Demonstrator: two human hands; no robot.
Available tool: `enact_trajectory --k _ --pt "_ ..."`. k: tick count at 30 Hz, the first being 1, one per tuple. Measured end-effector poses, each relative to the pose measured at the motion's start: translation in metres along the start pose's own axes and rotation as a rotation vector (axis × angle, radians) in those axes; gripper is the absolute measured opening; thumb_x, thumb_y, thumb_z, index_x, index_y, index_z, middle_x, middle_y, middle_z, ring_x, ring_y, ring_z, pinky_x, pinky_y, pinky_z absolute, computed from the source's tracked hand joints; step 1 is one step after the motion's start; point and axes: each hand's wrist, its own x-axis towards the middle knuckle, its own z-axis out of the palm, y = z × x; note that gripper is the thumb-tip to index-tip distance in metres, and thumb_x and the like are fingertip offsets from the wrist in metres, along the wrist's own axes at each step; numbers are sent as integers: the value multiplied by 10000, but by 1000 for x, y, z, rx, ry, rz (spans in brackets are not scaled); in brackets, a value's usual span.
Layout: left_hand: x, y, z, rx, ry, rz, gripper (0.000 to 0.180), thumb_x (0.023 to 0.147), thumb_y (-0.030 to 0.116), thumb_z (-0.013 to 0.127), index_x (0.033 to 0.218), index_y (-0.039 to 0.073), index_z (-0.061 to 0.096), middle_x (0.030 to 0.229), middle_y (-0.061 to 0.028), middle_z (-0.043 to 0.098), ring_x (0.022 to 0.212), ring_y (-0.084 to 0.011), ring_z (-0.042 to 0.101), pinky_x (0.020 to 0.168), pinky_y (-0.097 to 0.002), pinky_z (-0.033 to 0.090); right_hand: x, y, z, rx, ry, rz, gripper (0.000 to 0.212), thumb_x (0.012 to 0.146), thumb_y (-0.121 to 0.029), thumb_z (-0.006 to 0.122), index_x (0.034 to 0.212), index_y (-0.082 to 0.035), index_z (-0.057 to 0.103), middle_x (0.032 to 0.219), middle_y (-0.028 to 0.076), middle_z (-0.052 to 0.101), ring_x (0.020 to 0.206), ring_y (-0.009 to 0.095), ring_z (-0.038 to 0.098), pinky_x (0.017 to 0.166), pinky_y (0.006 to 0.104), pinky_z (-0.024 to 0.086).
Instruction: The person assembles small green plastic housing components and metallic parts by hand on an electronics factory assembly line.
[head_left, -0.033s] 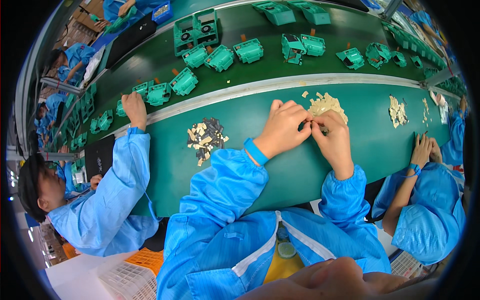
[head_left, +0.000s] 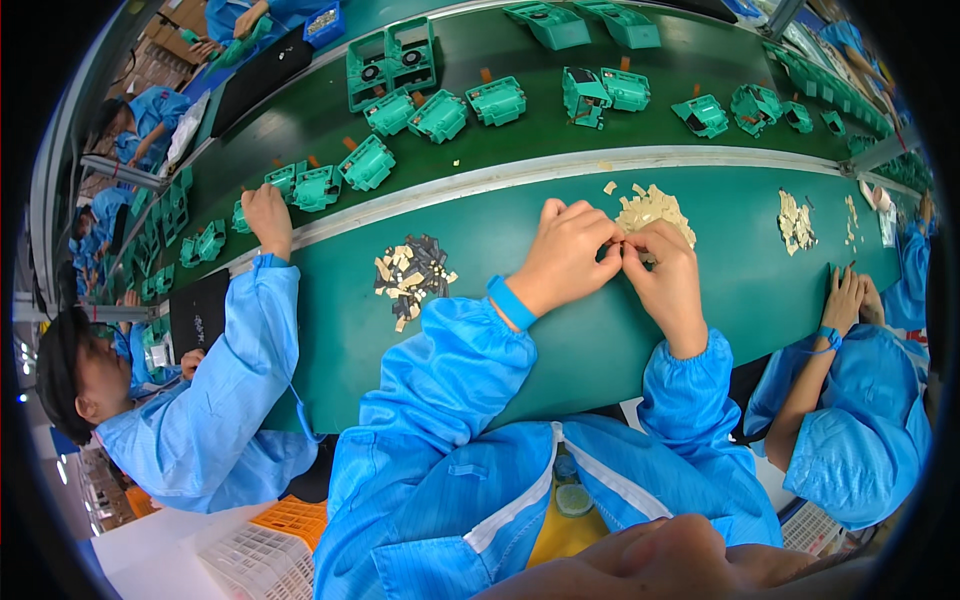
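"Head view: where are the two hands seen?"

"The left hand (head_left: 566,262) and the right hand (head_left: 668,278) are held over the green table (head_left: 585,365), with their fingertips put close together. A blue band (head_left: 512,303) is worn on the left wrist."

"Is anything held?"

"That cannot be told. The thumbs and fingers of both hands are bent in and pinched, and any tiny thing between them is hidden."

"Where are the small bits?"

"A pile of pale bits (head_left: 655,208) is seen on the table just past the fingertips, partly covered by the right hand. A pile of black and pale bits (head_left: 415,278) is found left of the left hand."

"And farther back?"

"Green cases (head_left: 440,117) are spread along a dark belt (head_left: 545,140)."
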Motion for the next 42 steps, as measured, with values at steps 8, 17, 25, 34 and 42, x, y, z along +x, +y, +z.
enact_trajectory --k 8,17,25,34,42 --pt "1 1 1 -6 12 6 85 791 119 727 876 118 721 816 10 698 826 -199 632 798 -376 374 2 4 -2 21 8 -21 66 799 42 700 860 27 679 842 127 643 748 284 654 642 367 542" --pt "-3 4 -7 74 74 -13 62 836 111 739 897 123 733 824 14 704 841 -196 638 815 -374 386 8 25 -16 -84 292 193 62 846 -20 709 878 30 695 854 140 646 744 285 645 729 387 536" --pt "-21 24 -39 355 167 140 128 845 91 770 964 106 725 913 3 701 882 -191 638 837 -414 404 13 29 -9 -70 365 120 180 933 -118 735 860 41 693 771 87 630 690 196 600 656 328 487" --pt "-48 30 -70 472 175 240 180 798 69 722 976 52 698 939 -32 658 911 -206 617 874 -469 439 39 -38 -1 463 -583 479 342 965 -328 702 824 -16 702 782 -4 631 729 83 546 663 244 435" --pt "-61 23 -81 391 342 150 245 782 37 782 1015 58 707 981 -49 680 923 -235 630 857 -446 448 116 -45 14 274 -471 240 238 939 -241 665 906 -13 727 775 -14 643 691 76 535 614 244 426"
